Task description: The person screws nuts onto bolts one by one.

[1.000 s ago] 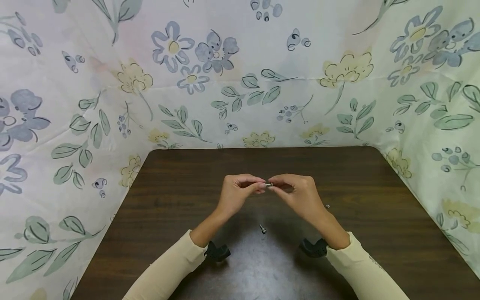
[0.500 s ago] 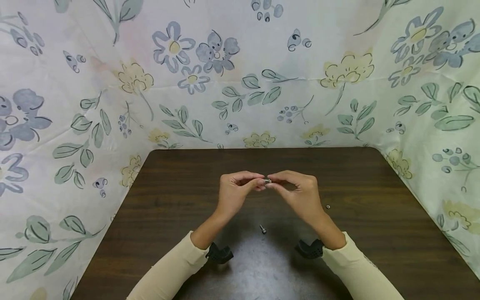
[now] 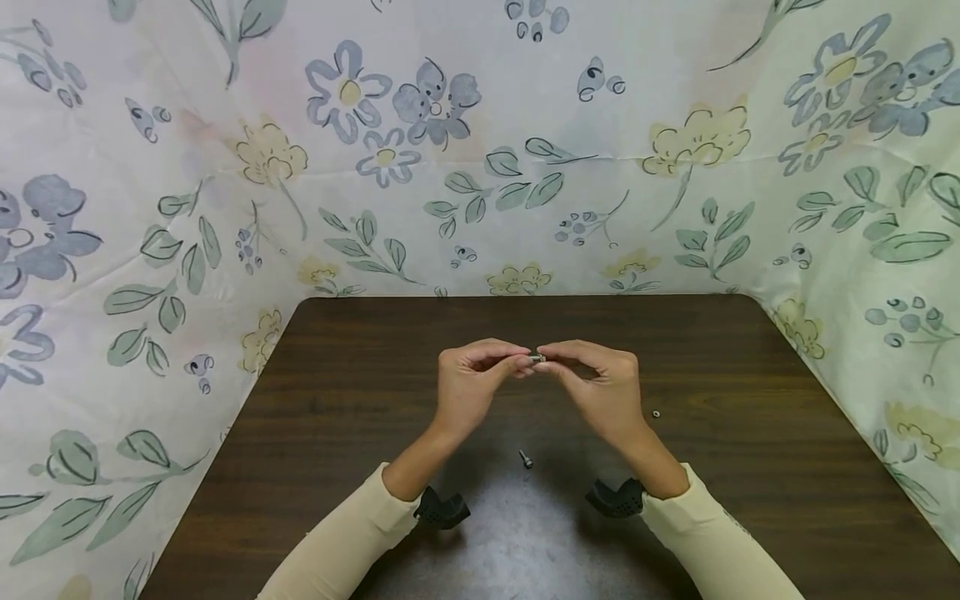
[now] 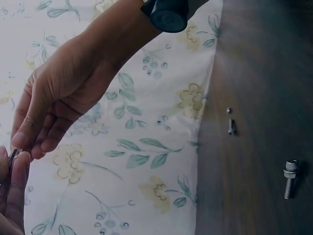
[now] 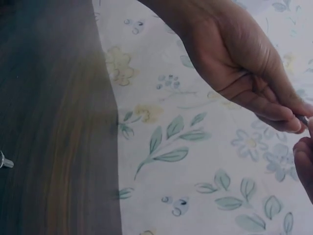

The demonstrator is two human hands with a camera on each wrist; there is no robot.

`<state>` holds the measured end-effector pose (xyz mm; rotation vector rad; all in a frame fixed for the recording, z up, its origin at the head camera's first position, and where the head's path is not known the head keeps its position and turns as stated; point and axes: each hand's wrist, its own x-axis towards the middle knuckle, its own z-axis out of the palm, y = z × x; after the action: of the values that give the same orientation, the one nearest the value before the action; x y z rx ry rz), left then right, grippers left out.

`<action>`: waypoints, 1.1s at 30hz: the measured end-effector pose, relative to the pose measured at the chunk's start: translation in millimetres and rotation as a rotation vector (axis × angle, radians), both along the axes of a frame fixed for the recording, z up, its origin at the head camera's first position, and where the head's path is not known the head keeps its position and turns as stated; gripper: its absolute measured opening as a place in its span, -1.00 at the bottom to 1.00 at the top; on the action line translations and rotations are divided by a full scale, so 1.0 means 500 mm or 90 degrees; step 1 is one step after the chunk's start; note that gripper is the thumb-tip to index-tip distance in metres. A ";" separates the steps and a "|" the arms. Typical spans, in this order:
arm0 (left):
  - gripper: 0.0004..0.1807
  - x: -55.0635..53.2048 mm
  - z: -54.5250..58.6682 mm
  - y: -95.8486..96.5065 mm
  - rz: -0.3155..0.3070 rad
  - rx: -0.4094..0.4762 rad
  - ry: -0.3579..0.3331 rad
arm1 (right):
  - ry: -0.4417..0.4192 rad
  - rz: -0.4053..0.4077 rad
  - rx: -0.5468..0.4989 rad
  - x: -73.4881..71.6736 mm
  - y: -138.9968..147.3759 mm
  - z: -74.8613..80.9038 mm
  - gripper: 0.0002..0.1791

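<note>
In the head view my left hand and right hand meet over the middle of the table. Their thumbs and fingertips pinch a small metal bolt from either side. Fingers cover most of it, so whether a nut or washer sits on it I cannot tell. The left wrist view shows the same bolt as a dark sliver between the fingertips. A second bolt lies on the table nearer to me; its head and rings around the shank show in the left wrist view.
A small nut lies on the dark wooden table, right of my right wrist. Another bolt lies beside a small nut in the left wrist view. Floral cloth hangs behind and along both sides.
Both hands have risen slightly in the head view, still together on the bolt. My right forearm has shifted a little to the left. The bolt and nut on the table stay put.
</note>
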<state>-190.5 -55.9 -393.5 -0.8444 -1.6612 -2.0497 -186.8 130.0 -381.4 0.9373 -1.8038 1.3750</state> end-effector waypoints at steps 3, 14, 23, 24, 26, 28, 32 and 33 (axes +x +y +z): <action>-0.93 0.001 0.004 -0.002 0.003 0.002 0.004 | 0.005 0.000 -0.004 0.002 0.000 0.004 -0.61; -0.93 0.003 0.008 -0.006 0.005 -0.011 -0.003 | 0.006 0.015 0.006 0.001 -0.001 0.007 -0.60; -0.93 0.003 0.009 -0.005 0.006 -0.006 0.004 | -0.021 0.011 0.022 -0.001 -0.003 0.004 -0.65; -0.93 0.003 0.009 -0.005 0.007 -0.004 0.005 | -0.028 0.008 0.023 -0.002 -0.003 0.003 -0.67; -0.93 0.003 0.010 -0.005 0.006 -0.001 0.007 | -0.043 0.005 0.023 -0.002 -0.005 0.000 -0.74; -0.93 0.003 0.009 -0.004 0.009 -0.001 0.010 | -0.056 0.006 0.020 -0.002 -0.008 -0.003 -0.84; -0.94 0.004 0.009 -0.004 0.015 -0.003 0.016 | -0.072 0.016 0.017 -0.005 -0.011 -0.011 -0.95; -0.94 0.004 0.009 -0.003 0.016 -0.004 0.017 | -0.074 0.018 0.015 -0.006 -0.012 -0.012 -0.94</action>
<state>-188.7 -57.6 -389.2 -0.8441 -1.6566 -2.0090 -189.8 124.0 -387.5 0.9145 -1.9024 1.4552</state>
